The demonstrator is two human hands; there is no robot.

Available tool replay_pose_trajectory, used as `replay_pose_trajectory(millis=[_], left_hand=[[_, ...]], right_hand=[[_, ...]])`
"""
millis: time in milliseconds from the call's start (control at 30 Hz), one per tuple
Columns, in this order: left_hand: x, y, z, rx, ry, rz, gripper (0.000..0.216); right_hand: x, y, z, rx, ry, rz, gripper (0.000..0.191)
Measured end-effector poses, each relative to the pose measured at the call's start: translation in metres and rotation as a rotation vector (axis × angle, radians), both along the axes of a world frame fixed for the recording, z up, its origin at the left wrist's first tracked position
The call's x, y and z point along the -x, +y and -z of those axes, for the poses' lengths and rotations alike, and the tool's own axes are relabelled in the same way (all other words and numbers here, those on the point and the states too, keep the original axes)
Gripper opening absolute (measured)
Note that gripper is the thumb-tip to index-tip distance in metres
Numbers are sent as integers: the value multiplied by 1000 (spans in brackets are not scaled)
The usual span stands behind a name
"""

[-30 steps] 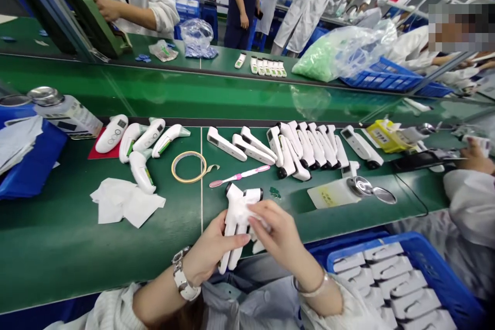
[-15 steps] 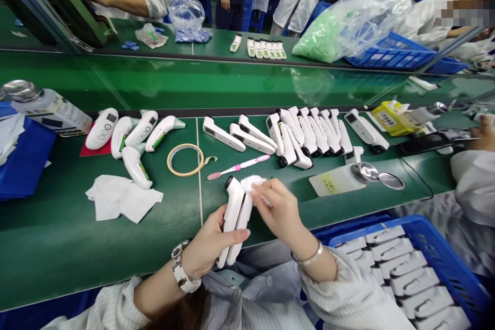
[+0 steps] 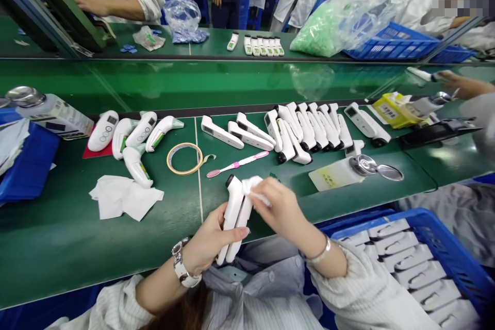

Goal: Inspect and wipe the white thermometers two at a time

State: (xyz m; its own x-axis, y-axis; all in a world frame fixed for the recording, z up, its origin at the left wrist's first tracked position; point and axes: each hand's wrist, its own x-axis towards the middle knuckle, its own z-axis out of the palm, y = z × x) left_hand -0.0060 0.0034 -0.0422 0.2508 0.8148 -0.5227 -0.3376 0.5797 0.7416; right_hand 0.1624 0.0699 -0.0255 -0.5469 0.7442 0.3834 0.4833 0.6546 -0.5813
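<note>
Two white infrared thermometers (image 3: 232,211) stand side by side in my left hand (image 3: 207,242), whose fingers and thumb wrap round their handles. A white wipe (image 3: 253,184) is pinched in my right hand (image 3: 281,211) and pressed against the head of the right-hand thermometer, partly covering it. Just beyond my hands lies a pink and white toothbrush (image 3: 237,164). A roll of tape (image 3: 168,159) with a loose end is to its left. Crumpled white wipes (image 3: 124,197) lie farther left on the green bench (image 3: 69,247).
White thermometers (image 3: 305,131) are lined up behind the toothbrush; several others (image 3: 139,129) lie at left. A pump bottle (image 3: 336,172) lies at right, above a blue crate (image 3: 429,216) of white parts. At far right a co-worker's hand (image 3: 464,82) reaches over the belt (image 3: 247,82).
The co-worker's hand at the far right has moved up and away, to a white thermometer on the belt. My right hand has shifted slightly with the wipe; my left keeps its hold.
</note>
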Motion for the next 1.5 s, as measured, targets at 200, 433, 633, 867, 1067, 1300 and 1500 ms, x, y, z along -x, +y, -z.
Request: replay_pose_trajectory(millis=[200,433,633,867,1067,1300,1500], left_hand=[[0,0,1,-23,11,30,44],[-1,0,-1,-29,24,24,44],[-1,-1,0,-45,28,15,44],[-2,-1,2,-50,25,10,44],[-1,0,-2,-70,-28,-27,44],[1,0,-3,-54,-63,-26,41],[3,2,-3,-24,-74,-18,40]], right_hand=[[-2,0,-1,-3,-25,2,6],[-3,2,-3,-1,-38,-18,6],[-1,-1,-3,-8,-47,-31,7],[-10,6,0,-35,5,150,6],[-41,10,-10,-2,222,591,10],[-92,-7,-52,-585,351,920,6],[-158,26,-54,-477,-318,863,14]])
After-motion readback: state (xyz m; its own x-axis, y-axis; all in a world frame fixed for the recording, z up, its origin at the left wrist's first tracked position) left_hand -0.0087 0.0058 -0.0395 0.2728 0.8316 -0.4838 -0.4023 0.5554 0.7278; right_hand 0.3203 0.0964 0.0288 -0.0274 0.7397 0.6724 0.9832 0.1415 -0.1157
